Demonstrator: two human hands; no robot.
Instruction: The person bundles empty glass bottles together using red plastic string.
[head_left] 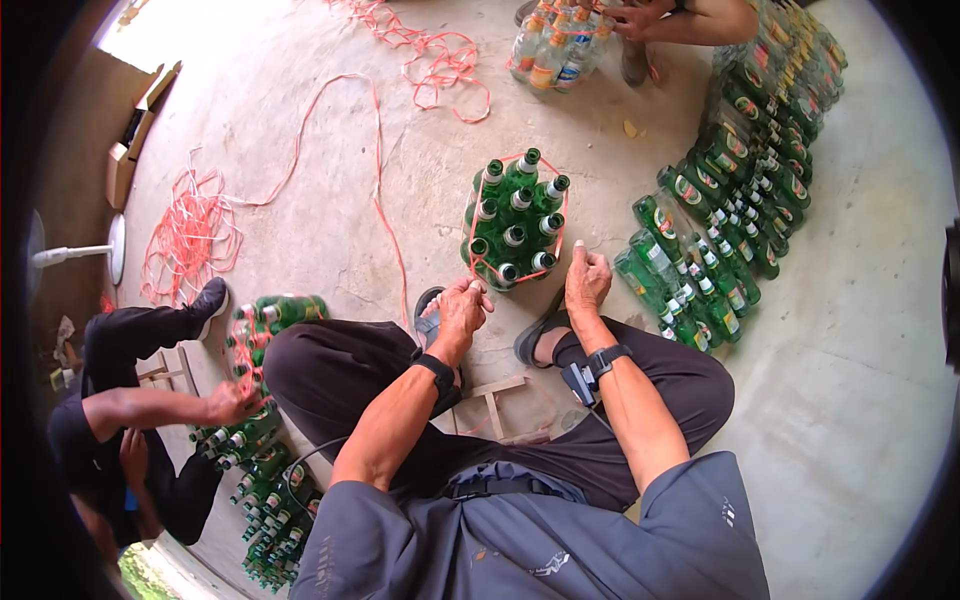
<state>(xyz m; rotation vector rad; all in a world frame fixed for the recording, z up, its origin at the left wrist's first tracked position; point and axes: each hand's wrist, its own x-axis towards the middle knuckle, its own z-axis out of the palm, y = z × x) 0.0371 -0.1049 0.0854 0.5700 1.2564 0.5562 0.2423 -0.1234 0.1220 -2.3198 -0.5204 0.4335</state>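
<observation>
A bundle of green glass bottles (514, 237) stands upright on the floor in front of me. Pink twine (566, 212) loops around the bottles near their necks. My left hand (464, 312) is closed at the bundle's near left corner, fingers pinched where the twine comes down to them. To the right of the bundle, a little apart from it, my right hand (588, 278) is curled with its thumb up; whatever it may hold is hidden.
Rows of green bottles (735, 200) lie on the right. Loose twine (195, 235) is heaped on the left, with more at the top. A co-worker's hand (235, 402) touches bottles at left; another person's hands (632, 18) hold a clear-bottle bundle (555, 50). A wooden stool (493, 410) is below me.
</observation>
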